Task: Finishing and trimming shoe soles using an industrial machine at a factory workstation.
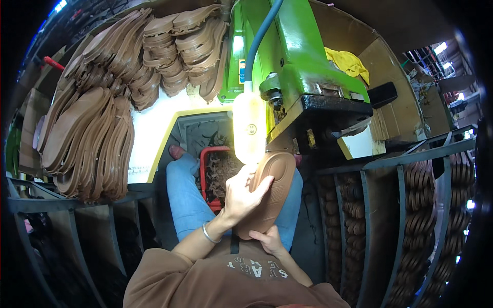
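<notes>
A brown shoe sole [276,186] is held upright on a slant between my two hands, its textured face with an oval recess toward me. Near its upper left edge my left hand [245,195] closes on it, the thumb lying across the face. My right hand [268,239] grips the lower end, with its thumb on the front and the other fingers mostly hidden behind. Just beyond the sole's top hangs a bright lamp [250,128] on a blue cable, beside the head of a green machine [313,66].
Stacks of brown soles with ragged edges [82,138] cover the table's left side. A red-rimmed bin [204,174] of brown scraps stands between my legs. Racks of soles [418,205] line the right. A cardboard box [377,46] with a yellow cloth [346,64] sits behind the machine.
</notes>
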